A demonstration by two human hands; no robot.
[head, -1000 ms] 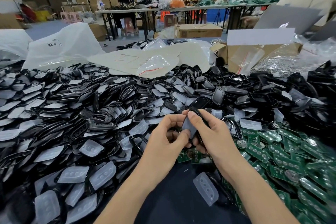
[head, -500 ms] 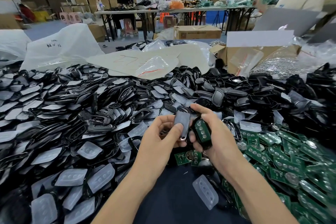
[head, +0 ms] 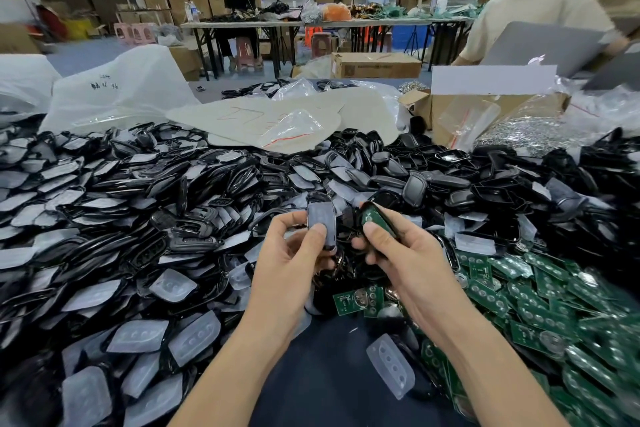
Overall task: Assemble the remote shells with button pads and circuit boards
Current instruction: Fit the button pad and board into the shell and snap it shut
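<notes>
Holding two remote halves apart above a crowded tabletop [head: 322,378], a person worked with bare hands, seen from their own head. The left hand [head: 294,253] pinched a pad-lined shell [head: 321,220] between thumb and curled fingers, its translucent button pad facing the viewer. The right hand [head: 405,253] gripped a board-fitted shell [head: 375,218] the same way, thumb resting on the green circuit board seated inside. The two halves stood near each other, roughly upright, not touching. A second before, both hands had been pressed together round what looked like a single piece. Half a second before, the halves had come apart and sat just beside each other. By this moment the gap was wider and the board half was turned more edge-on. That suggested the halves were being checked or lined up, and had not yet been closed together. A heap of black shells and pale pads [head: 104,218] spread to the left, a pile of green circuit boards [head: 554,305] lay to the right, and one loose pad [head: 391,366] lay on the dark surface below the right wrist.
</notes>
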